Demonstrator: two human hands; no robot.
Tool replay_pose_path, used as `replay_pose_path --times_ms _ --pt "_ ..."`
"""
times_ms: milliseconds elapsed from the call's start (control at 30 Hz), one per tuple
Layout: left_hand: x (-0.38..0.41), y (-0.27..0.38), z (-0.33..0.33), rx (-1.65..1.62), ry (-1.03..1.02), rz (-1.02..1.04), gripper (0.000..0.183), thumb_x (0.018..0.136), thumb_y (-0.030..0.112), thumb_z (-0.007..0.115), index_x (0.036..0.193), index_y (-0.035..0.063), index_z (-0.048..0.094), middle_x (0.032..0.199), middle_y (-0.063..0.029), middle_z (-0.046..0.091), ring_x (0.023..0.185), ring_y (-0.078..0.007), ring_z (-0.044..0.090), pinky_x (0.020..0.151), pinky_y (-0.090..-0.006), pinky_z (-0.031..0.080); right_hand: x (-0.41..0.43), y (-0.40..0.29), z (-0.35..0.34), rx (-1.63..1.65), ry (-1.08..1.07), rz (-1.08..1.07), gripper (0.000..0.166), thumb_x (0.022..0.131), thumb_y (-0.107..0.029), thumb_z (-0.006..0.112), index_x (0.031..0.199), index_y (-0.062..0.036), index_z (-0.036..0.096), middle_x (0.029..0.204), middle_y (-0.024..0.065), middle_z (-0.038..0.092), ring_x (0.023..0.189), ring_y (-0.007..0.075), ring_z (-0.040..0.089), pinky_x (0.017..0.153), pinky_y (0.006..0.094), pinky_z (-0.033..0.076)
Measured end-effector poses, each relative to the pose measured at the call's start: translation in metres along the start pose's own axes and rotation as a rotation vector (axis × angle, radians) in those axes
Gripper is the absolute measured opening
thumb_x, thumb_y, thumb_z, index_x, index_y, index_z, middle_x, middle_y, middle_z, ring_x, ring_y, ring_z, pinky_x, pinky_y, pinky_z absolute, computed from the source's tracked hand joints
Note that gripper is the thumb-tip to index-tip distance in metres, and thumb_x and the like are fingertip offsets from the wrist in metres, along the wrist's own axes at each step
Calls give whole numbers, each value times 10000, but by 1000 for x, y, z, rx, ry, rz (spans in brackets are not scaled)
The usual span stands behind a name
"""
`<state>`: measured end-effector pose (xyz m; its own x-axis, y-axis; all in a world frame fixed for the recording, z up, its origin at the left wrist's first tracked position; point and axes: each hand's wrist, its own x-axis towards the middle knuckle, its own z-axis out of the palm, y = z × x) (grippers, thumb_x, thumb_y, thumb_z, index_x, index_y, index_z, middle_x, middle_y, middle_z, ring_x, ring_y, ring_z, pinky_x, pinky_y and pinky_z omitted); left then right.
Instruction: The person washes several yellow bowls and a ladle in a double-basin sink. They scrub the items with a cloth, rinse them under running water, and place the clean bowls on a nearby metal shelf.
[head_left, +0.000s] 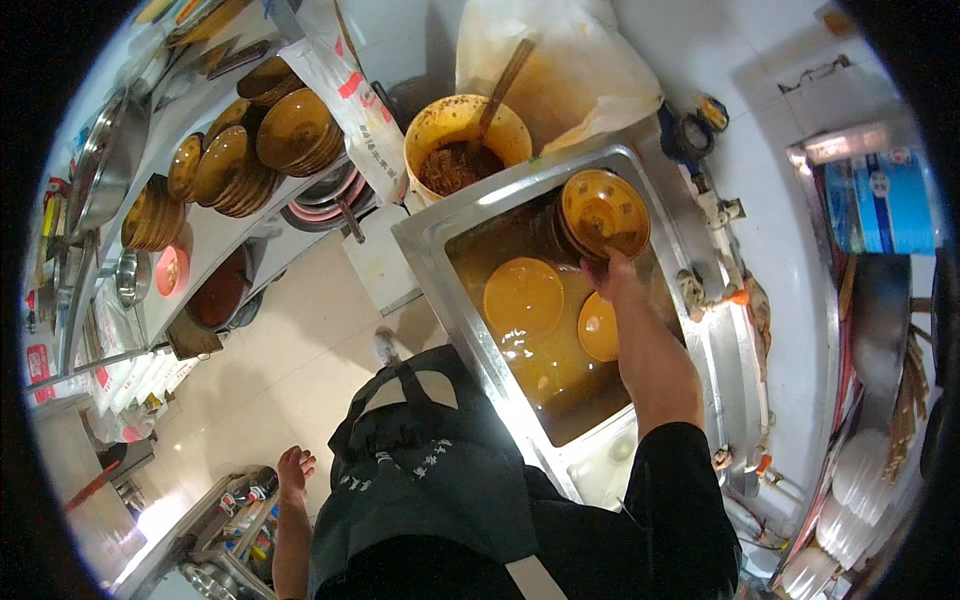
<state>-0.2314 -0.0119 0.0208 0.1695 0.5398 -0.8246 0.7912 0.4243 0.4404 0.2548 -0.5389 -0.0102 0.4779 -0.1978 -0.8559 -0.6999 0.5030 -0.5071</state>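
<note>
My right hand (616, 276) is shut on the rim of a brown patterned bowl (602, 210), thumb on the edge. Further bowl rims show just beneath it, in the far right corner of a stainless steel sink (480, 358). Murky yellow-brown water fills the basin. A round yellow-brown dish (523, 298) lies in the water on the left. Closer to my forearm is a smaller one (598, 330), partly covered by the arm. Away from the sink, my left hand (295, 469) hangs above the floor, fingers loosely bent and holding nothing.
Beyond the sink stands a yellow bucket (420, 127) of dark food waste with a stick in it. Stacked brown bowls (232, 165) and a pink bowl (172, 271) occupy the left shelf. Pipes with valves (739, 297) run along the right wall.
</note>
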Motion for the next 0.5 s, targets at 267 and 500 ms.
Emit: replay_pose_path --times_ms 267,500 --pt "35 28 -10 101 -94 59 372 873 301 497 1173 83 462 981 -68 599 791 -163 595 663 -322 446 -18 26 -25 -61 42 -164 196 862 -170 516 951 5 524 830 107 606 652 178 598 475 265 502" --pt "56 76 29 158 -232 157 391 879 294 494 1188 57 454 1010 -83 598 816 -166 595 681 -320 444 -93 12 -138 -701 129 -208 288 839 -240 556 846 47 579 774 109 607 648 178 604 488 276 498"
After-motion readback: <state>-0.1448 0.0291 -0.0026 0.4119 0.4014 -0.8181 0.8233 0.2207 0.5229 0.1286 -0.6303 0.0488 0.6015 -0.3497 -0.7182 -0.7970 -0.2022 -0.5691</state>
